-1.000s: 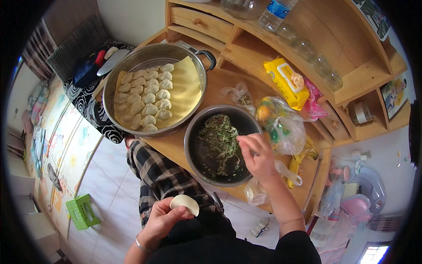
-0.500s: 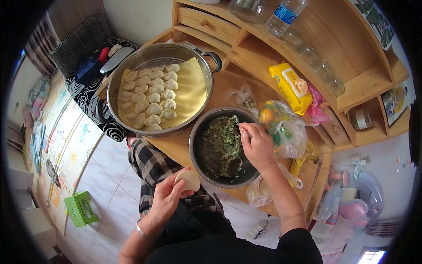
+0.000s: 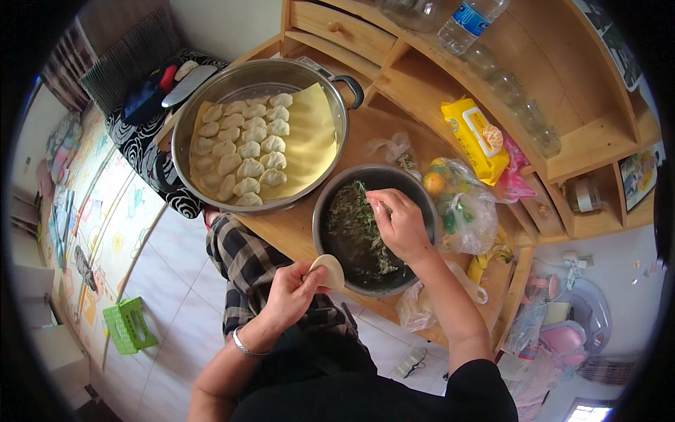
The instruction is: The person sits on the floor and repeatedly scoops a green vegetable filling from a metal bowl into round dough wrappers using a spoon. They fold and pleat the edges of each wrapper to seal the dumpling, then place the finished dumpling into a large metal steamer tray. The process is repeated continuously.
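Observation:
My left hand (image 3: 294, 290) pinches a round, pale dumpling wrapper (image 3: 329, 273) by its edge, just outside the near left rim of a metal bowl (image 3: 318, 232). Chopped green and pale filling (image 3: 360, 228) lies in that bowl, heaped toward its far left side. Over the bowl, my right hand (image 3: 399, 224) has its fingers drawn together at the filling; whatever they hold is hidden. Folded dumplings (image 3: 249, 149) stand in rows on a yellowish liner (image 3: 311, 133) inside a large round steamer pot (image 3: 342, 130), left of the bowl.
Behind the bowl lie a plastic bag of fruit (image 3: 467, 225) and a yellow wipes pack (image 3: 472, 141) with a peeled fruit piece on top. Wooden shelving (image 3: 429, 91) rises at the back, with a water bottle (image 3: 470, 27). A green stool (image 3: 130, 325) stands on the floor at left.
My left hand has come up and right with the wrapper, closer to the bowl. My right hand has shifted slightly left over the filling. The whole view has shifted a little.

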Motion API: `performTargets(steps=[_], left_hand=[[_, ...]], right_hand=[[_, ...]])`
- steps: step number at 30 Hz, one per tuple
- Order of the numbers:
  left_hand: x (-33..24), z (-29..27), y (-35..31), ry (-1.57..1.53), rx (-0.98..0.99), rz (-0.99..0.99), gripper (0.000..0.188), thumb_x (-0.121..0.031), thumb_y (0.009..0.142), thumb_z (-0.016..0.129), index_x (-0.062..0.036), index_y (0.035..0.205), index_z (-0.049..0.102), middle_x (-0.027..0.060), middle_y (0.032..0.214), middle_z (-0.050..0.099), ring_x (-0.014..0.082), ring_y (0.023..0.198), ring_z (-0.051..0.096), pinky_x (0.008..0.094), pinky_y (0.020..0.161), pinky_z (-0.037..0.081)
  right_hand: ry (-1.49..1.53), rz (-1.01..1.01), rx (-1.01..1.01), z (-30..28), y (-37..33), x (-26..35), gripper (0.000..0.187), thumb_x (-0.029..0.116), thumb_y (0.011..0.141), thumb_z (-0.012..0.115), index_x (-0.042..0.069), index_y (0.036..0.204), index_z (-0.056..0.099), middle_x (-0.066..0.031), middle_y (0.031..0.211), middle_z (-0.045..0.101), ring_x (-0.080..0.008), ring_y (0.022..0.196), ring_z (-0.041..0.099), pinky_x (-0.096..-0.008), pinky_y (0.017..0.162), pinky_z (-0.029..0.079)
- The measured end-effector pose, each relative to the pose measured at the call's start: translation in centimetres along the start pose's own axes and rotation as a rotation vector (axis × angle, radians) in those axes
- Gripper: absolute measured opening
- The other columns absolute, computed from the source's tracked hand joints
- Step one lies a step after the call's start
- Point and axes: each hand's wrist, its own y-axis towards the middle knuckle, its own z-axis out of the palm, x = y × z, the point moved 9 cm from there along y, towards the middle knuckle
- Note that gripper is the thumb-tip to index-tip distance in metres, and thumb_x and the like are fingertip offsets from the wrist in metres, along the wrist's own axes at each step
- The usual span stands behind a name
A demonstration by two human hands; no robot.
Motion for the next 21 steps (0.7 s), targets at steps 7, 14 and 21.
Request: performTargets(steps=[7,14,21], left_hand=[[0.5,0.7,-0.1,0.036,0.046,-0.005,0.032,-0.021,0.099,0.053,0.0077,0.111,0.061,0.0093,0.099,0.067,0.0169,0.089,0.066,0.0316,0.079,0.057],[0.5,1.5,-0.2,0.010,0.026,-0.007,0.033,-0.022,0.099,0.054,0.0071,0.110,0.062,0.0094,0.098,0.068,0.0168,0.087,0.066,0.0301,0.079,0.056],[1.3,1.2,-0.2,0.013,0.038,-0.025,0.033,-0.022,0.099,0.053,0.0074,0.112,0.061,0.0097,0.100,0.067,0.0166,0.088,0.066,0.0299,0.080,0.055]], right_hand=[[0.144,0.142,-0.028,0.7,-0.3,-1.0,0.013,0.009,0.093,0.056,0.001,0.100,0.062,-0.0157,0.093,0.067,-0.0306,0.083,0.065,-0.0362,0.073,0.052],[0.200,0.147,-0.026,1.5,-0.5,-0.5,0.013,0.010,0.092,0.056,0.001,0.099,0.062,-0.0171,0.093,0.066,-0.0344,0.085,0.064,-0.0387,0.075,0.051],[0.216,0.168,0.006,1.4,-1.2,0.0,0.015,0.010,0.093,0.055,0.000,0.102,0.062,-0.0170,0.093,0.067,-0.0335,0.086,0.065,-0.0376,0.075,0.052]])
